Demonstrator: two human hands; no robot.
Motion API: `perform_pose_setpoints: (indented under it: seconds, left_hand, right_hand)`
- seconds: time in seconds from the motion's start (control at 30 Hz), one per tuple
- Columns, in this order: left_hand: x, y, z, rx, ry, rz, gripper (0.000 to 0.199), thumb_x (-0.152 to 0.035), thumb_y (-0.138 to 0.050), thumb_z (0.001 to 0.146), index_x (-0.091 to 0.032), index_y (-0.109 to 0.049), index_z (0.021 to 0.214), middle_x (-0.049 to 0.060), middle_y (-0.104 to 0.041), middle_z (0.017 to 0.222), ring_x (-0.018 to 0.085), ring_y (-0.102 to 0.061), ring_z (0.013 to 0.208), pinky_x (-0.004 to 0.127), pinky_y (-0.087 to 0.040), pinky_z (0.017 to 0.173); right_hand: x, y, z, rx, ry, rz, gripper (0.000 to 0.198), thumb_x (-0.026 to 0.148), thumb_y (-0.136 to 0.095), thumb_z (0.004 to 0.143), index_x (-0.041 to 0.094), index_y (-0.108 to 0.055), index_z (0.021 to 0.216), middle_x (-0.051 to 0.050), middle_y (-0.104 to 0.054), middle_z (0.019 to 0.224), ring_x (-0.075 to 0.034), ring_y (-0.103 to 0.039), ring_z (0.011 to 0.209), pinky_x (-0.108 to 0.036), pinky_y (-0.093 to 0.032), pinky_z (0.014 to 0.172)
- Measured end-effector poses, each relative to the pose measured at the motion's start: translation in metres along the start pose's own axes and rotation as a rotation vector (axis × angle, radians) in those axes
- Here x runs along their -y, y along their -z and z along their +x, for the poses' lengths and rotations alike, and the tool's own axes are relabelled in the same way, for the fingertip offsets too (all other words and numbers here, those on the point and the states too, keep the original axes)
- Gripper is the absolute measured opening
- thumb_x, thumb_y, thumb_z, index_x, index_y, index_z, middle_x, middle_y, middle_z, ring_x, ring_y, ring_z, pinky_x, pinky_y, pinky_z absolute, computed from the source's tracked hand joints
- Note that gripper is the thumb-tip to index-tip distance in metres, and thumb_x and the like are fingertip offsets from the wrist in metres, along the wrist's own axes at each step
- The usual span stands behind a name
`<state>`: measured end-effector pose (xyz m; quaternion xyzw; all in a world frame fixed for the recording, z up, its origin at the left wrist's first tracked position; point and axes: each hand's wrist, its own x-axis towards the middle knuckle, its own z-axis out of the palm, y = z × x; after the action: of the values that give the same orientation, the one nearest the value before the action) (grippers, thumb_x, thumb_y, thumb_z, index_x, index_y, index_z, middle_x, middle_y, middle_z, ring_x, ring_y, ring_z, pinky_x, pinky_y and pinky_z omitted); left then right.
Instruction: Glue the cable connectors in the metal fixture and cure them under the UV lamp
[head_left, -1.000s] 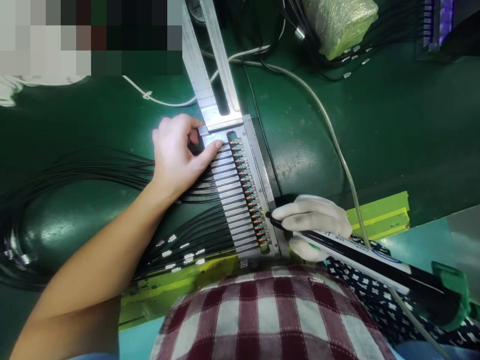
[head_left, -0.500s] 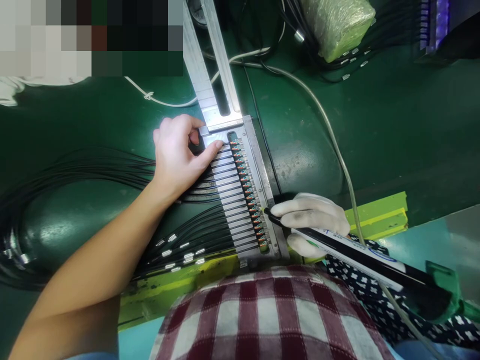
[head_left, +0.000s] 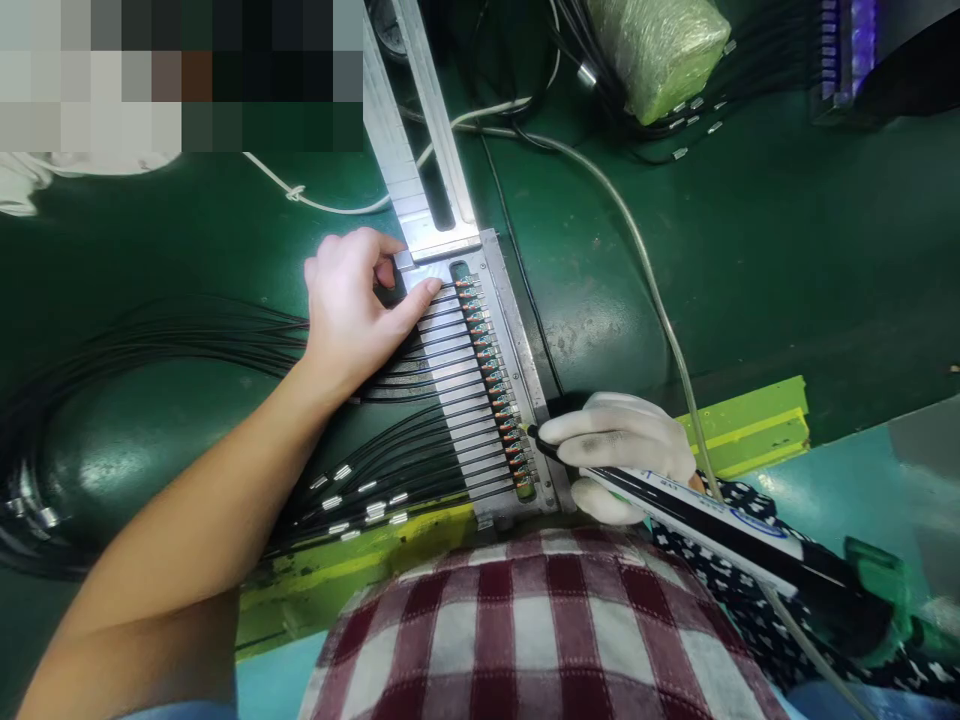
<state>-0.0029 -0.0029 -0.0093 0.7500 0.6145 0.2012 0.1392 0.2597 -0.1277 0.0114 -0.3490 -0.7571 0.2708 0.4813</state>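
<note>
A silver metal fixture (head_left: 457,400) holds a row of black cables (head_left: 442,369), whose stripped ends and small connectors line up over a slot. My bare left hand (head_left: 360,310) grips the fixture's upper left corner, thumb on the plate and fingers at its edge. White-gloved, my right hand (head_left: 626,450) is closed around a black dispensing syringe (head_left: 720,530) with a white label and a green rear cap. Its thin yellowish tip points at the connectors in the lower half of the row. Whether the tip touches them I cannot tell.
Bundled cables (head_left: 45,430) with silvery tags curve across the green table at left. A pale hose (head_left: 652,270) arcs along the right side. Farther back lie a plastic-wrapped bundle (head_left: 660,50) and a purple-lit device (head_left: 862,50). A yellow-green strip (head_left: 750,425) edges the table.
The view has shifted slightly. The syringe tip has moved a little down the row, towards my body. My left hand keeps its place on the fixture.
</note>
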Motion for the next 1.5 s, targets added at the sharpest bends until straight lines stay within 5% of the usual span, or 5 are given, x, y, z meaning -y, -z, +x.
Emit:
perform_pose_setpoints:
  seconds: [1.5]
  left_hand:
    - [-0.0029, 0.0036, -0.0003, 0.043, 0.071, -0.027, 0.029, -0.052, -0.063, 0.08, -0.027, -0.056, 0.093, 0.002, -0.058, 0.082, 0.027, -0.057, 0.095, 0.049, -0.043, 0.091]
  right_hand:
    - [0.0059, 0.0067, 0.0051, 0.02, 0.005, 0.011, 0.006, 0.022, -0.063, 0.082, 0.021, -0.063, 0.088, -0.009, -0.077, 0.088, -0.015, -0.067, 0.057, -0.029, -0.051, 0.05]
